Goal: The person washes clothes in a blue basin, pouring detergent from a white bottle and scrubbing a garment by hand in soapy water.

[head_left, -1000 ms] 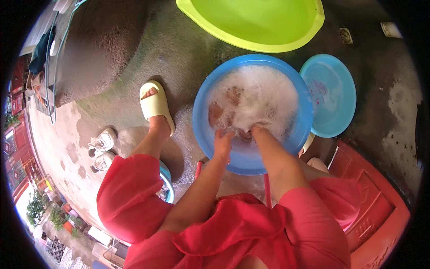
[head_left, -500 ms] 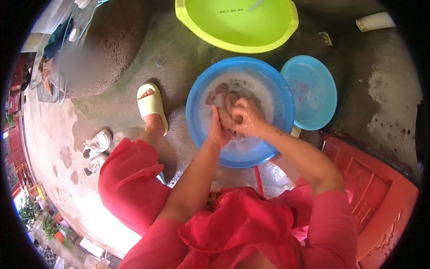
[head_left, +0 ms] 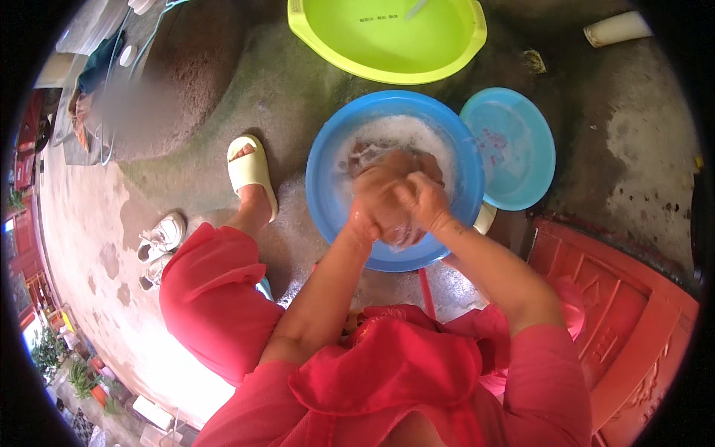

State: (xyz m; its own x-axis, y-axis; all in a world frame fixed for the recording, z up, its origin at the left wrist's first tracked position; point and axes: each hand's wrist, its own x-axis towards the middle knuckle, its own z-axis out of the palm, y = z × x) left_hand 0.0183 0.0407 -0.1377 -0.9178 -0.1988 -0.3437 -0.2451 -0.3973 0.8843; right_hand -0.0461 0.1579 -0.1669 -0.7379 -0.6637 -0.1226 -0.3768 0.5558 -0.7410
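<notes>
Both my hands are over a blue basin (head_left: 319, 190) of foamy water, working on a wet brownish cloth (head_left: 428, 165). My right hand (head_left: 426, 200) grips the cloth with its fingers bent. Pressed close against it from the left, my left hand (head_left: 365, 212) holds the same bunched cloth. Some of the left fingers are blurred and merge in colour with the fabric. Part of the cloth lies in the suds (head_left: 402, 128) beyond my hands.
A large yellow-green basin (head_left: 417, 77) stands beyond the blue one. To the right is a light-blue basin (head_left: 521, 167) with water. A red carved panel (head_left: 596, 313) lies at lower right. White shoes (head_left: 162, 237) sit at left, near my slippered foot (head_left: 249, 167).
My hands have come together around the cloth, which is now bunched up between them. The left hand has turned from a flatter pose, and more foam shows at the far side.
</notes>
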